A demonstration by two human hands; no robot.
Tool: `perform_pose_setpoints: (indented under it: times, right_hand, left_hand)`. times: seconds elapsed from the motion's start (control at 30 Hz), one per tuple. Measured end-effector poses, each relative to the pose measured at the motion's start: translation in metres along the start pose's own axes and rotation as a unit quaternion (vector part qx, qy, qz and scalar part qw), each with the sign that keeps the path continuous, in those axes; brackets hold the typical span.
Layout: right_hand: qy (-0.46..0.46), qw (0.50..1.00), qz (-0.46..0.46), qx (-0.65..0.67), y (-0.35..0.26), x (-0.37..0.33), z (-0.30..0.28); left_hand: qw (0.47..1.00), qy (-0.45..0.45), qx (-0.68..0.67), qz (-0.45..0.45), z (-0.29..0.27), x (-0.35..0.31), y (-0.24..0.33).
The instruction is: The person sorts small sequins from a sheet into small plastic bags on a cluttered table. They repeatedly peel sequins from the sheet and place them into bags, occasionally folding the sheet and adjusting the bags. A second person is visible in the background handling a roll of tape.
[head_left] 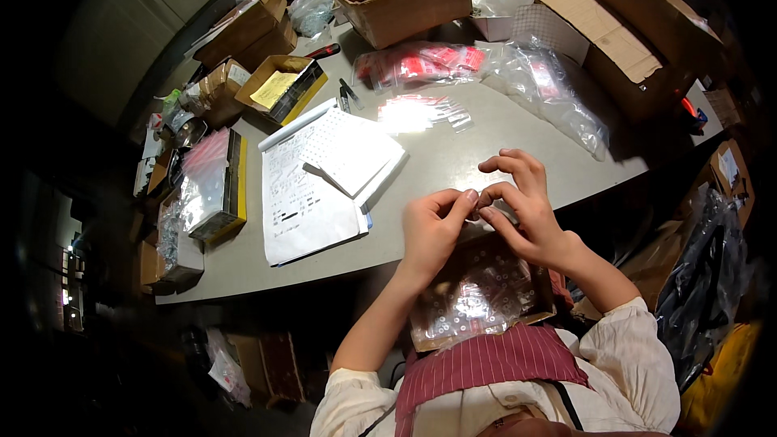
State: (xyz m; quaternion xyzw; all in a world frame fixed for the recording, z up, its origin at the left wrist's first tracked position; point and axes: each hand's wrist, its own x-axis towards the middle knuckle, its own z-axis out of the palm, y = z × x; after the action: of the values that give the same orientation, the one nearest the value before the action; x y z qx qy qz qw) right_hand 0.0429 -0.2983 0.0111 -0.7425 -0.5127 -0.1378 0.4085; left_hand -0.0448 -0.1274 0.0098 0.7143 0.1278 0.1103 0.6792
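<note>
My left hand (438, 225) and my right hand (524, 209) meet just above the table's near edge. The left thumb and forefinger are pressed together on something too small to make out. Close against them, the right thumb and forefinger pinch at the same spot, while its other fingers curl loosely above. Below both hands, at my lap, a cardboard box (544, 291) holds clear plastic (469, 295) and many small pale ring-shaped pieces. Beyond the hands, several small clear packets (417, 115) with red edges lie on the grey table (405, 168).
Left of my hands lie a writing pad (295, 210) and loose sheets (356, 150). Pens (350, 95) and a red-handled tool (324, 51) are farther off. Boxes (401, 0) and plastic bags (550, 93) line the far side. An open box of zip bags (214, 182) stands left.
</note>
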Motion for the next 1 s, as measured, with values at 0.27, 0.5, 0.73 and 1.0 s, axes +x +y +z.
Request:
perform_pose_setpoints:
  times: [0.27, 0.5, 0.73, 1.0]
  right_hand:
    - [-0.005, 0.993, 0.100, 0.064, 0.007, 0.008, -0.002]
    - [-0.105, 0.878, 0.290, 0.367, 0.015, -0.018, -0.009]
    - [-0.068, 0.973, 0.220, 0.015, 0.006, -0.097, -0.058]
    - [-0.176, 0.923, 0.338, 0.046, -0.020, -0.168, -0.043]
  left_hand:
    - [1.000, 0.003, -0.001, 0.007, 0.003, -0.009, -0.016]
    - [0.999, 0.023, -0.014, -0.022, -0.014, -0.039, -0.003]
    - [0.881, 0.188, 0.431, 0.045, -0.068, -0.148, -0.037]
    - [0.928, 0.072, 0.363, 0.036, -0.054, -0.183, -0.076]
